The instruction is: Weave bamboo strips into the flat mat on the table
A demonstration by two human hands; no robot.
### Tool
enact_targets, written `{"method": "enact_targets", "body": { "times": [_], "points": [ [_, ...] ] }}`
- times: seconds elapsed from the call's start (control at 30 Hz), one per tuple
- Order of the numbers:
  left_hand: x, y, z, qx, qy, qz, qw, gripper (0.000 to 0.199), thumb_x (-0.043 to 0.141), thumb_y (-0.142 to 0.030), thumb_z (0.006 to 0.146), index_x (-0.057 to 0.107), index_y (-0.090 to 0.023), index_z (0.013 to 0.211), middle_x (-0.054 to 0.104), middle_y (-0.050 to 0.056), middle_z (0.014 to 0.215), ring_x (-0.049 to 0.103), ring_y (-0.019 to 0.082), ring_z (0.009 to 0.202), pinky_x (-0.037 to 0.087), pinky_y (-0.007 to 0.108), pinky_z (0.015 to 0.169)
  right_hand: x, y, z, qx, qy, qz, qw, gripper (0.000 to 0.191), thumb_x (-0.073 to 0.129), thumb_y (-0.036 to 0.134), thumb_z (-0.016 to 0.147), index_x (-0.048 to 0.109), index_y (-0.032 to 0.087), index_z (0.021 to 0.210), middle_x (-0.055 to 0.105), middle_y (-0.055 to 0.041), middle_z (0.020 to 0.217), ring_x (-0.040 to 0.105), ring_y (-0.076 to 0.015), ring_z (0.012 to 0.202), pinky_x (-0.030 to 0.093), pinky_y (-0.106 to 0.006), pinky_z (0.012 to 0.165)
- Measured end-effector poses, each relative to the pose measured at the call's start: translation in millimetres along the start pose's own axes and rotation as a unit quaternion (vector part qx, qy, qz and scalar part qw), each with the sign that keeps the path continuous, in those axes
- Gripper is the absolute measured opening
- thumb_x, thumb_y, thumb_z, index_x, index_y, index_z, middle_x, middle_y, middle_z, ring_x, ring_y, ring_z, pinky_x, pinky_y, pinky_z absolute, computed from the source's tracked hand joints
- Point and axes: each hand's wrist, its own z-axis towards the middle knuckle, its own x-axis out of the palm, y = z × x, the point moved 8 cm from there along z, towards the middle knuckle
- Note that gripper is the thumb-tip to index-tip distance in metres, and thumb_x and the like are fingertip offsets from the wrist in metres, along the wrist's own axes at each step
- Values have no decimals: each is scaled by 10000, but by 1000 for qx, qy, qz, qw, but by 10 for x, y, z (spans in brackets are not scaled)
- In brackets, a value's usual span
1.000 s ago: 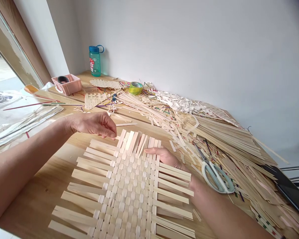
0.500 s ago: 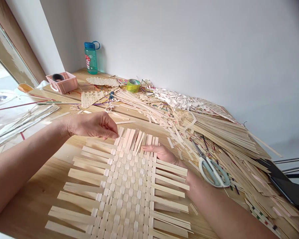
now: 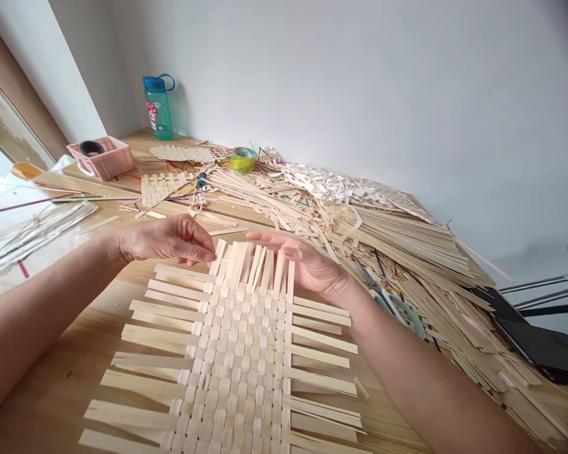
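Note:
A woven mat of pale wood strips (image 3: 236,359) lies in front of me, with loose strip ends fanning out on its left, right and far edges. My left hand (image 3: 173,239) pinches a strip end at the mat's far left corner between thumb and fingertips. At the far right corner is my right hand (image 3: 307,258), its fingers stretched out behind the upright strip ends and its thumb near the front of one. The strip ends partly hide its fingers.
Scissors (image 3: 397,309) lie right of my right forearm, beside bundled strips (image 3: 407,239) and a black phone (image 3: 539,340). Farther back are a green bottle (image 3: 158,110), a pink basket (image 3: 111,161), yellow-green tape (image 3: 243,160), white scraps (image 3: 331,183) and a small woven piece (image 3: 161,189).
My right hand has moved up from the front of the far strips, and its fingers have spread behind them. My left hand keeps its pinch at the corner. The view has shifted slightly right.

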Motion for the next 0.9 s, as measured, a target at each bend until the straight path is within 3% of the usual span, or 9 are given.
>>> {"method": "enact_targets", "body": {
  "times": [0.1,0.17,0.3,0.47,0.67,0.8,0.9],
  "points": [
    [-1,-17,3,-3,-5,12,1000,294,695,-382,844,766,-99,813,480,-35,544,387,68,511,324,164,465,-27,151,10,-30,11,-92,995,610,719,531,824,609,197,1322,569,-107,1435,523,-237,1313,400,-348,1093],
    [2,-28,6,-1,-7,19,1000,287,687,-378,845,768,-105,808,485,-34,544,389,68,511,324,163,466,-32,217,27,-27,6,-157,987,563,712,505,847,617,184,1300,602,-109,1387,541,-217,1285,365,-364,1115],
    [9,-49,3,-3,-7,39,999,280,672,-372,848,766,-112,800,503,-28,561,411,71,524,340,160,471,45,266,111,10,13,-222,975,497,762,463,813,645,172,1200,699,-94,1182,646,-186,1062,456,-337,966],
    [8,-89,-9,3,-6,48,999,288,663,-374,860,751,-118,762,501,-21,569,418,76,536,346,165,476,180,370,227,23,51,-263,963,371,781,434,788,678,151,1005,714,-35,935,632,-128,826,459,-266,778],
    [3,-74,1,9,1,43,999,275,673,-365,863,760,-118,780,502,-22,552,412,77,519,319,176,468,195,481,216,63,131,-259,955,361,763,340,801,671,177,1110,726,-37,1008,654,-145,929,464,-293,866],
    [-4,-57,-3,-7,-5,37,999,295,680,-388,851,768,-113,792,510,-10,577,418,91,548,335,192,495,174,482,288,49,71,-296,951,285,777,395,785,698,169,938,696,-5,863,599,-106,769,429,-257,737],
    [5,-64,-6,-9,-4,31,999,298,681,-388,847,761,-108,783,500,-13,571,406,90,548,331,198,496,178,389,337,35,9,-297,954,333,802,450,747,677,156,840,652,10,763,521,-87,664,371,-245,635]
  ]
}}
